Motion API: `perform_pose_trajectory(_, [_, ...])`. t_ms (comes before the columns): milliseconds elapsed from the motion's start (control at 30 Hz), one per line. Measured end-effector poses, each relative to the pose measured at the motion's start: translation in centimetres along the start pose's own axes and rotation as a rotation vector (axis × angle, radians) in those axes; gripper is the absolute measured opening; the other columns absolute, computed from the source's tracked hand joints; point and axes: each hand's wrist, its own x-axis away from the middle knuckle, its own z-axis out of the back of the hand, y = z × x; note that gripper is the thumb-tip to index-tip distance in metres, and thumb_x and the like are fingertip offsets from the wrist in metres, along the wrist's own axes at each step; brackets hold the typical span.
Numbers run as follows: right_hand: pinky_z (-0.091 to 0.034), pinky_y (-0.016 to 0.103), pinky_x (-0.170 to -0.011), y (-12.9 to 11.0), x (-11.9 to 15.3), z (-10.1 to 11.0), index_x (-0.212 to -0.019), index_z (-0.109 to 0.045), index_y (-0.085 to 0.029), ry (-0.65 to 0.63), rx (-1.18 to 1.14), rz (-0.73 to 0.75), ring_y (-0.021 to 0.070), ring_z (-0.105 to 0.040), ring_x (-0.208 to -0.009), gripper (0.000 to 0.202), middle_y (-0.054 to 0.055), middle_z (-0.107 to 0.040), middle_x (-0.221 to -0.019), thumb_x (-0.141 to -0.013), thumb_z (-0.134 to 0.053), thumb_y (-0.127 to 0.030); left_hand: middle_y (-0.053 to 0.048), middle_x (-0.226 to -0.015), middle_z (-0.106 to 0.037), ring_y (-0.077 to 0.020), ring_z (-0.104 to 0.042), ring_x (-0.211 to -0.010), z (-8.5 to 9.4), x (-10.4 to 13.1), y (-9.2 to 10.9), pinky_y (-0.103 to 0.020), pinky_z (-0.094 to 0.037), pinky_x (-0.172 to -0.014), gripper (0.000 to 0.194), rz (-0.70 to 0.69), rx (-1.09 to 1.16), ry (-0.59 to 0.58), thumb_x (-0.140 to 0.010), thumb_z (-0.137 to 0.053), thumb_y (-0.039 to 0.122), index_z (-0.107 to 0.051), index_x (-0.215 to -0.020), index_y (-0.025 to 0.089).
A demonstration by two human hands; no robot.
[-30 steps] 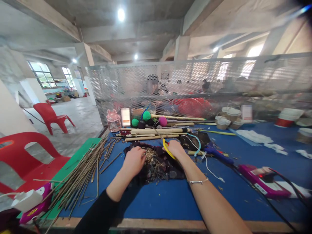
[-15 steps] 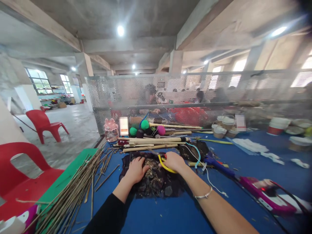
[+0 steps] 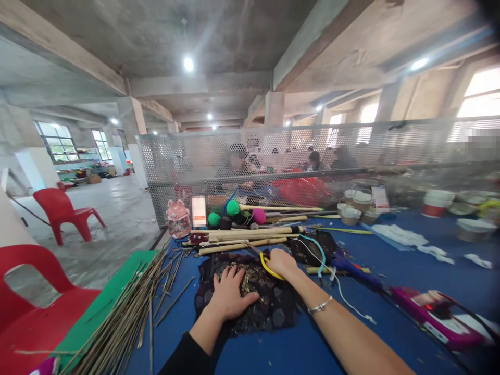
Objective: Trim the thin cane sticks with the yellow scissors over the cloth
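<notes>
Spread on the blue table (image 3: pixel 242 354) lies a dark patterned cloth (image 3: pixel 283 312) with small plant scraps (image 3: pixel 253 278) on it. My left hand (image 3: pixel 231 296) rests flat on the scraps and cloth, fingers apart. Just right of it, my right hand (image 3: pixel 282 264) is closed round yellow-handled scissors (image 3: pixel 269 268); their blades point up and left toward the pale sticks. A bracelet circles my right wrist. The fingertips of my right hand are partly hidden.
Thin brown stalks (image 3: pixel 117 317) lie left on a green board (image 3: pixel 105 297). Pale sticks (image 3: pixel 250 234), green yarn balls (image 3: pixel 233 208) and a pink bottle (image 3: pixel 178 219) stand beyond. A blue-purple tool (image 3: pixel 355 271), white cord and power strip (image 3: pixel 433 317) are right. People sit behind a mesh partition (image 3: pixel 175 156).
My left hand has moved right over the scraps and spread its fingers wider. My right hand, with the scissors, has shifted slightly right. The camera view has tilted up a little.
</notes>
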Motion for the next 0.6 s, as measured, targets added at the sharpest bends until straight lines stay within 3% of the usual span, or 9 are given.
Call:
perform_pose_trajectory(200, [-0.042,0.026,-0.068,-1.1,-0.2,0.7,-0.082,-0.066,-0.012,-0.027,-0.068,0.077,0.0236,-0.061,-0.085,0.024,0.015,-0.066,-0.085,-0.07,-0.056,-0.029,-0.01,-0.14,-0.025,-0.033,-0.015,-0.128,-0.5,-0.1,-0.4,-0.061,-0.007,-0.096,0.082,-0.023,0.016,0.041,-0.063,-0.037,0.071,-0.03,-0.131,0.026])
perform_pose_trajectory(433, [-0.039,0.02,-0.057,-4.8,-0.5,1.2,-0.078,-0.065,-0.017,-0.046,-0.149,0.232,0.0164,-0.06,-0.069,0.018,0.002,-0.067,-0.071,-0.065,-0.06,-0.027,-0.012,-0.142,-0.019,-0.0352,-0.016,-0.127,-0.5,-0.3,-0.4,-0.062,-0.01,-0.095,0.097,-0.018,0.037,0.064,-0.059,-0.045,0.069,-0.011,-0.137,0.023])
perform_pose_trajectory(600, [-0.038,0.022,-0.06,-3.3,-0.7,2.1,-0.076,-0.065,-0.015,0.032,-0.119,0.177,0.0193,-0.059,-0.075,0.015,0.008,-0.066,-0.078,-0.064,-0.057,-0.021,-0.012,-0.142,-0.018,-0.0339,-0.017,-0.127,-0.8,-0.4,-0.6,-0.061,-0.011,-0.095,0.09,-0.021,0.006,0.067,-0.062,-0.046,0.064,-0.013,-0.136,0.024])
